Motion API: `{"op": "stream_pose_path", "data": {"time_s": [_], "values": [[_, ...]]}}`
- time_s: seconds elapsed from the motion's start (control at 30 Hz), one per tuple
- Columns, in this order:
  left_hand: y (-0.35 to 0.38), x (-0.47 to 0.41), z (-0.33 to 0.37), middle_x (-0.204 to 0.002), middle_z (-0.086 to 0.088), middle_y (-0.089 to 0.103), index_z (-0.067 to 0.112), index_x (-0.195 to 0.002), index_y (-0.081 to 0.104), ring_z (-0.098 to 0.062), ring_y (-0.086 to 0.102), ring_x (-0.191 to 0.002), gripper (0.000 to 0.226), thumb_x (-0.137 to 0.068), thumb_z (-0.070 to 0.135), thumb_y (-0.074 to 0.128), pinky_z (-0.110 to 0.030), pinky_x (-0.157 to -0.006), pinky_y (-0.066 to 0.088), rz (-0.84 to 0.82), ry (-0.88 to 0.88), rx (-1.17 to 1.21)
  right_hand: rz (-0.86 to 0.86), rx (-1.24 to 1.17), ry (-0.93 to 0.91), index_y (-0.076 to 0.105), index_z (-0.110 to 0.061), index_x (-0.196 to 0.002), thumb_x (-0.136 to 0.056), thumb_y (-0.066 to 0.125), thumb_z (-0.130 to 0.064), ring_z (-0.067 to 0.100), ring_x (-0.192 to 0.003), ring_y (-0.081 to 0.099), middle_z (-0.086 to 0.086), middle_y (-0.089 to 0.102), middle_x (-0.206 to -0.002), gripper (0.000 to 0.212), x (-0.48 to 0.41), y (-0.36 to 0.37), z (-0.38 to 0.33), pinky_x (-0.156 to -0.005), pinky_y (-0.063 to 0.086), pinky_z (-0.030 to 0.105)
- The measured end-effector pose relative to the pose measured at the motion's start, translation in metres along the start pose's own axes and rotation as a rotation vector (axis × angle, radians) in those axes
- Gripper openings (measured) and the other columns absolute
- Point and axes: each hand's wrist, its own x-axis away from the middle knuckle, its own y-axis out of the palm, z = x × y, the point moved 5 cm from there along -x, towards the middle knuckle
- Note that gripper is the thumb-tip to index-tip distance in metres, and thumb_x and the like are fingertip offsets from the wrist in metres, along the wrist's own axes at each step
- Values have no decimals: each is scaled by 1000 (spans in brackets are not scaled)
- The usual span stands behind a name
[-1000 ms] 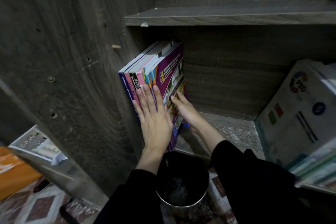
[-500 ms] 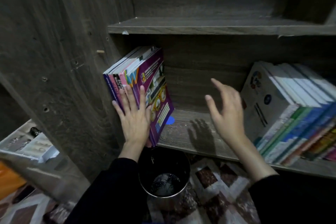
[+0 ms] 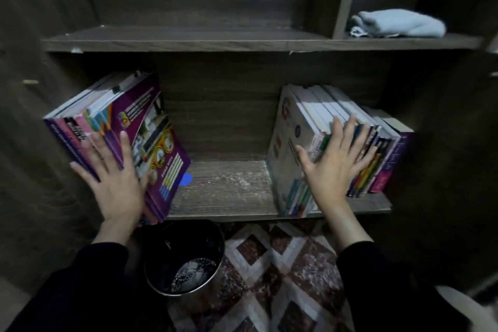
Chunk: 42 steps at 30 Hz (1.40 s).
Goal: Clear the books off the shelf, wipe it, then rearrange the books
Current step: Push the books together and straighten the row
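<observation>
Purple books (image 3: 153,140) lean against the flat left hand (image 3: 117,183).

Two book rows, left row (image 3: 151,143) and right row (image 3: 285,159), perhaps fifteen in all; one cloth (image 3: 398,23), one bucket (image 3: 167,248).

Dim light from the camera's side falls on the dark wooden shelf (image 3: 223,191), leaving a pale sheen on its bare middle and a bright glint inside the black bucket (image 3: 161,256). The frame's corners sink to near black. Wide-angle distortion bows the shelf's front edge; the books (image 3: 151,143) look soft, slightly blurred.
</observation>
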Motion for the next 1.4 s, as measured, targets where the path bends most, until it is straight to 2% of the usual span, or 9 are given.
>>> {"op": "stream_pose_path", "data": {"time_s": [0.2, 0.37, 0.6, 0.73, 0.87, 0.97, 1.07, 1.2, 1.4], "values": [[-3, 0, 1, -154, -33, -6, 17, -154, 1, -42, -11, -143, 116, -71, 26, 82, -69, -106, -4, 14, -1, 21, 95, -33, 34, 52, -24, -125, -77, 74, -42, 32, -129, 20, 23, 32, -141, 56, 8, -8, -6, -98, 26, 56], [-4, 0, 1, -154, -34, -7, 19, -153, -4, -47, -7, -143, 120, -71, 27, 83, -70, -106, -3, 5, 4, 23, 149, 13, -73, 56, -17, -122, -76, 75, -36, 31, -116, 27, 10, 26, -129, 53, 12, -9, -24, -89, 22, 44], [-1, 0, -1, -154, -33, -7, 19, -153, -3, -47, -6, -143, 118, -72, 28, 82, -70, -106, -3, -7, -1, 3, 104, -125, -134, 54, -5, -123, -79, 74, -19, 25, -103, 34, 12, 34, -120, 50, 16, -8, -41, -84, 39, 38], [-1, -1, -2, -154, -34, -6, 16, -154, 1, -48, -5, -143, 114, -73, 26, 81, -70, -106, -2, -3, 4, -21, 21, -322, -152, 40, 0, -137, -85, 65, -8, 26, -98, 51, 18, 53, -113, 59, 19, 4, -53, -79, 50, 39], [2, -1, -4, -153, -34, -5, 17, -154, -1, -48, -5, -142, 116, -73, 28, 81, -69, -107, -2, -10, 9, -44, -130, -519, -180, 9, -35, -148, -89, 65, -14, 23, -74, 61, 14, 53, -116, 84, 14, 20, -59, -63, 52, 33], [3, -1, -6, -153, -34, -5, 16, -154, -2, -46, -9, -143, 116, -74, 30, 81, -69, -108, 1, 15, 28, -73, -194, -569, -281, 23, -38, -141, -84, 63, -15, 36, -75, 65, 16, 62, -106, 73, 16, 40, -84, -64, 57, 41], [3, -1, -9, -153, -30, -7, 15, -153, -3, -38, -17, -142, 116, -74, 34, 80, -66, -109, 0, 42, 42, -103, -210, -544, -432, 38, -28, -130, -79, 48, -27, 34, -63, 65, 15, 64, -89, 51, 37, 62, -124, -50, 51, 33], [2, 0, -6, -154, -26, -6, 16, -152, -9, -43, -4, -142, 118, -75, 35, 78, -67, -108, 6, 80, 65, -122, -181, -570, -502, 41, -27, -126, -79, 45, -27, 32, -59, 65, 13, 65, -85, 47, 60, 83, -163, -47, 50, 31], [4, -1, -7, -152, -26, -3, 16, -151, -13, -43, 2, -141, 112, -78, 40, 70, -66, -107, 9, 91, 41, -124, 87, -828, -290, 43, -19, -124, -84, 53, -18, 31, -70, 66, 18, 68, -90, 40, 61, 77, -210, -52, 52, 34]]}}
